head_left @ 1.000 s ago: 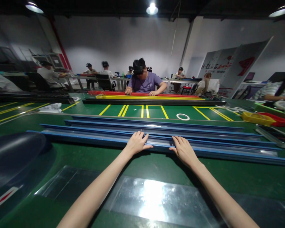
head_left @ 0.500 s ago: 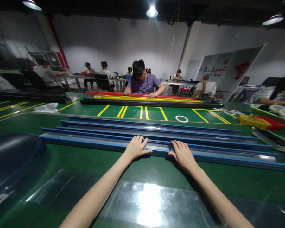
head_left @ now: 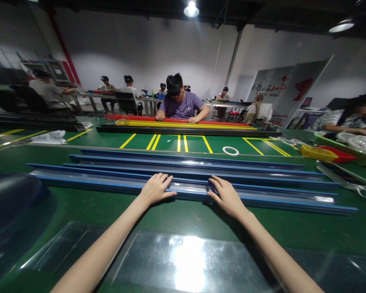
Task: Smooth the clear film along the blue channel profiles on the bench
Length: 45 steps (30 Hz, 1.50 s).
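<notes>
The nearest long blue rail [head_left: 190, 188] lies crosswise on the green table, its channel facing up. My left hand [head_left: 155, 189] grips it left of the middle, fingers over the far edge and thumb at the near edge. Right of the middle, my right hand [head_left: 226, 195] spans the same rail in a similar grip. A bare stretch of channel shows between the two hands. Just behind it lie more blue rails [head_left: 293, 176], roughly parallel. The rail's underside is hidden.
Clear sheets [head_left: 225, 256] lie in front, with a dark rounded object [head_left: 12, 203] at left. Beyond are a white ring [head_left: 230, 151], black, yellow [head_left: 183, 123] and red rails, and a seated person [head_left: 183, 103] touching the red one. Yellow [head_left: 319, 154] and red trays stand right.
The nearest blue rail has slid left relative to the rails behind it. My left hand has moved left with it, and my hands are slightly farther apart. The view has shifted a little.
</notes>
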{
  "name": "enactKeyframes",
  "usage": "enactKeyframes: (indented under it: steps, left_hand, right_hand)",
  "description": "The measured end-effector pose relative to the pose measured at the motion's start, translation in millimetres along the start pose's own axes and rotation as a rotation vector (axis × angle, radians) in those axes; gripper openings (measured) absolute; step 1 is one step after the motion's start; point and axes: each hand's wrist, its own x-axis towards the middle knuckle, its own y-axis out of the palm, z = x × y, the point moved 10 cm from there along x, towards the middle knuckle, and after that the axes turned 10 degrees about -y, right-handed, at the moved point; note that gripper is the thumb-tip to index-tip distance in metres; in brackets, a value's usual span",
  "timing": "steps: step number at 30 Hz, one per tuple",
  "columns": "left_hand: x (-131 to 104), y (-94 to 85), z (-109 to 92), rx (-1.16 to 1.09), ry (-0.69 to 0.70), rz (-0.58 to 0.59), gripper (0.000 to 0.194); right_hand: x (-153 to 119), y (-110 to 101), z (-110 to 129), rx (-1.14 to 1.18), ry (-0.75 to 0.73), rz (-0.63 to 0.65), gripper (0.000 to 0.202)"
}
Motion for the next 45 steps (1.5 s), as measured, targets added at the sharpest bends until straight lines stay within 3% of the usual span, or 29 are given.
enactKeyframes:
  steps: [11,15,19,24,30,34,38,45]
  left_hand:
    - [-29.1,-1.5,69.7,0.048,-0.033,0.061,0.062]
    - [-34.6,-5.4,82.0,0.009,-0.071,0.090,0.061]
    - [-36.5,-10.4,81.9,-0.029,-0.105,0.093,0.054]
    - [-20.3,-21.1,59.2,-0.069,-0.150,-0.023,0.045]
    - [21.2,-22.5,-28.0,-0.179,-0.088,-0.019,0.033]
    - [37.4,-11.9,-66.1,-0.214,-0.127,0.006,0.029]
    - [38.0,1.7,-76.4,-0.142,-0.084,0.033,0.032]
    - [26.6,3.5,-52.2,-0.023,-0.027,0.015,0.033]
  right_hand:
    - [-52.9,-24.6,-92.8,-0.067,0.217,0.012,0.039]
    - [-60.2,-25.2,-99.2,-0.132,0.219,-0.012,0.035]
    - [-55.9,-24.5,-94.9,-0.232,0.224,-0.045,0.031]
    - [-43.0,-22.6,-81.1,-0.277,0.225,-0.068,0.029]
    - [-7.4,-8.6,-40.0,-0.265,0.256,-0.051,0.028]
    - [16.9,0.9,-8.2,-0.235,0.268,-0.060,0.029]
    - [31.3,7.7,10.3,-0.182,0.295,-0.048,0.029]
    - [34.7,5.5,21.5,0.072,0.188,-0.052,0.029]
